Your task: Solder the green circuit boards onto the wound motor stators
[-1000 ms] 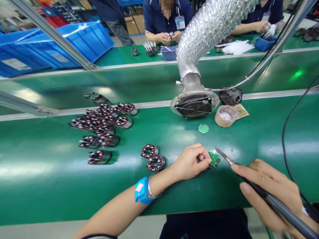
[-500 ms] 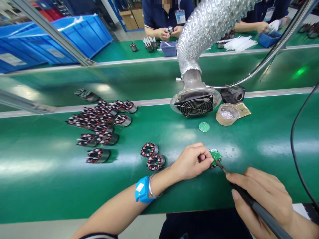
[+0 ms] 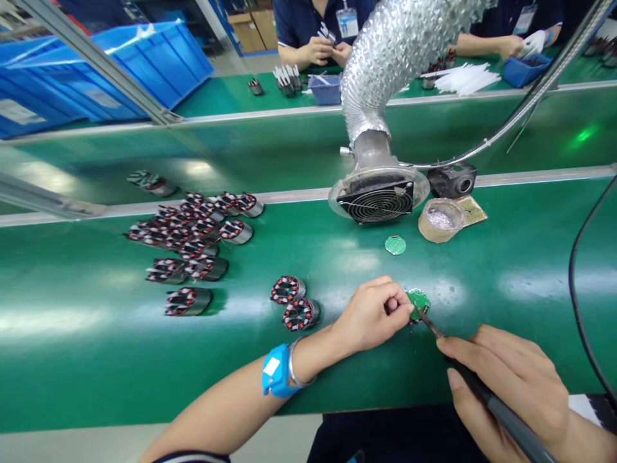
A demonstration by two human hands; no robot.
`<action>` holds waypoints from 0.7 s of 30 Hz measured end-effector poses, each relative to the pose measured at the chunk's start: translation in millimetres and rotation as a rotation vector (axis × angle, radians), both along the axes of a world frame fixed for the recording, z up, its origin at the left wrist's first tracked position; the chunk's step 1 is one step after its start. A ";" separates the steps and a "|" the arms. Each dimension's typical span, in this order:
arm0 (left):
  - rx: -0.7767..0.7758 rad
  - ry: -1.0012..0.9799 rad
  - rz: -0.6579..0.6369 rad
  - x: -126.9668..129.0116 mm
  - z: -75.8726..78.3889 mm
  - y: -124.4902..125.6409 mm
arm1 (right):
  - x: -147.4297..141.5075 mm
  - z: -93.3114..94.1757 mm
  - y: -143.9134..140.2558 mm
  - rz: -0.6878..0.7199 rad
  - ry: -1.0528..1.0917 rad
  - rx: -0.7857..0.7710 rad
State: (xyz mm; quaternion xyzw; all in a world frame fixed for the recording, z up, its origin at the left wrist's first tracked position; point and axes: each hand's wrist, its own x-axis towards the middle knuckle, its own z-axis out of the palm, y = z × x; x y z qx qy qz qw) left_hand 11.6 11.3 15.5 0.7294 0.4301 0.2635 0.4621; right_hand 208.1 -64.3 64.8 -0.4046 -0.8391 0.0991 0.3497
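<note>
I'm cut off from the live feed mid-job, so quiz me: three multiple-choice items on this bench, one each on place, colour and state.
1. The spare green disc lies:
A. in front of the fan
B. inside a blue crate
C. among the wound cores

2. The strap on the left wrist is:
A. red
B. blue
C. yellow

3. The right hand holds:
A. nothing
B. a core
C. the soldering iron

1 A: it sits below the grille.
2 B: plainly blue.
3 C: the tip meets the round board at the left hand.

Stators (image 3: 193,238) lie left of the fan (image 3: 376,200).
</note>
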 end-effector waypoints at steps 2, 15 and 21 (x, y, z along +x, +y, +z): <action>0.006 0.008 0.005 0.2 0.0 -0.1 | 2.4 7.2 0.6 -0.020 -0.002 0.029; -0.033 -0.027 -0.103 -14.9 1.6 6.5 | -0.7 -35.1 27.6 -0.025 0.102 -0.087; 0.142 -0.087 -0.280 -24.9 2.9 7.0 | -2.2 -47.0 31.9 -0.020 0.135 -0.119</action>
